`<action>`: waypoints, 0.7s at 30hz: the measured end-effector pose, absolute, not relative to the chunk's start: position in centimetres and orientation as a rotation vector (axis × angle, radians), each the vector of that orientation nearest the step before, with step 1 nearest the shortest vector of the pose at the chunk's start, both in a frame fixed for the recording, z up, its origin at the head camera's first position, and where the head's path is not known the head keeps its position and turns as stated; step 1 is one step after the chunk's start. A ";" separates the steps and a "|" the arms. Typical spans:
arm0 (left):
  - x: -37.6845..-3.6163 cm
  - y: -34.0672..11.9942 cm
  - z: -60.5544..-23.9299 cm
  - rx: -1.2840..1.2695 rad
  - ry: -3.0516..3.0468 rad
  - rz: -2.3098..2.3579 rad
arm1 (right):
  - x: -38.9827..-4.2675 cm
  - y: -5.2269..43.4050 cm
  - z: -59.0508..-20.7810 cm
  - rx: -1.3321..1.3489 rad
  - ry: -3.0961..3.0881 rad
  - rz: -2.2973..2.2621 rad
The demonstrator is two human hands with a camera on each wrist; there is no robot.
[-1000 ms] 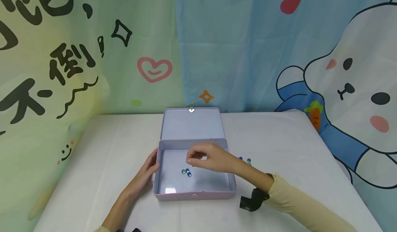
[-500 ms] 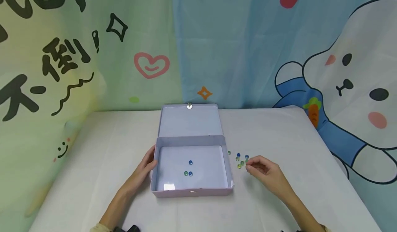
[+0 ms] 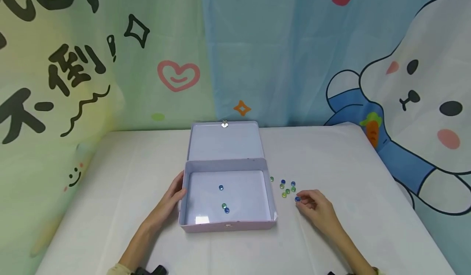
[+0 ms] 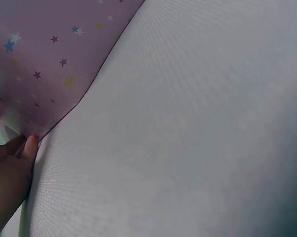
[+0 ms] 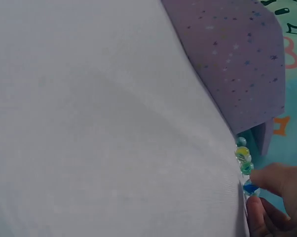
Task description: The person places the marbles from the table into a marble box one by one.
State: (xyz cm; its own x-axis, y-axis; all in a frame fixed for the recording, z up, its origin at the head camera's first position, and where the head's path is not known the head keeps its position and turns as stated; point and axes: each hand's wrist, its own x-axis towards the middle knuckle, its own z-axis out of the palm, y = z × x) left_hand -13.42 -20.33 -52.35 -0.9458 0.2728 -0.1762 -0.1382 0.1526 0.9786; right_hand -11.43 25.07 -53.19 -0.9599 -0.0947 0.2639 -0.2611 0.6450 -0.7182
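A shallow lilac tin box [image 3: 229, 227] lies on the table with its lid [image 3: 225, 141] raised at the back. Three glass marbles are inside: a blue one [image 3: 221, 187] and a green one [image 3: 224, 206] beside another blue one [image 3: 227, 210]. The left hand [image 3: 167, 201] holds the box's left wall, thumb at the rim. Right of the box, the right hand [image 3: 321, 213] pinches a blue marble [image 3: 297, 199] between thumb and fingertips, low over the cloth. Star patterns cover the box's outside [image 4: 55, 59] in the left wrist view.
Several loose marbles [image 3: 288, 191] lie between the box and the right hand, one [image 3: 272, 179] close by the box's right wall. White cloth [image 3: 312, 152] covers the table. A printed curtain [image 3: 257, 54] hangs behind it.
From over the box, the right hand has moved right to the loose marbles and now has a blue marble at its fingertips. The marbles inside the box have rolled. The left hand stays.
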 end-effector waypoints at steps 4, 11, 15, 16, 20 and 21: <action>-13.4 -20.4 -52.4 0.125 2.127 1.844 | -11.7 24.8 -53.2 0.301 -2.680 1.114; -13.4 -20.4 -52.2 0.126 2.132 1.851 | -12.0 24.6 -53.2 0.298 -2.702 1.097; -13.4 -20.3 -52.1 0.117 2.125 1.859 | -12.0 24.7 -53.3 0.269 -2.736 1.087; -13.4 -20.3 -52.1 0.116 2.125 1.858 | -12.0 24.7 -53.3 0.260 -2.745 1.088; -13.3 -20.2 -52.1 0.111 2.130 1.854 | -11.8 24.7 -53.4 0.243 -2.766 1.077; -13.3 -20.2 -52.1 0.110 2.131 1.854 | -11.8 24.7 -53.4 0.244 -2.765 1.075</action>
State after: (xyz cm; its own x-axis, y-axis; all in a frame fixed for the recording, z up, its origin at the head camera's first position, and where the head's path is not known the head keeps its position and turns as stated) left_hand -13.33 -20.16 -52.15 -0.9479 0.2605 -0.1835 -0.1456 0.1581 0.9766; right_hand -11.80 24.71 -53.42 -0.9731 -0.0916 0.2115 -0.2104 0.7277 -0.6529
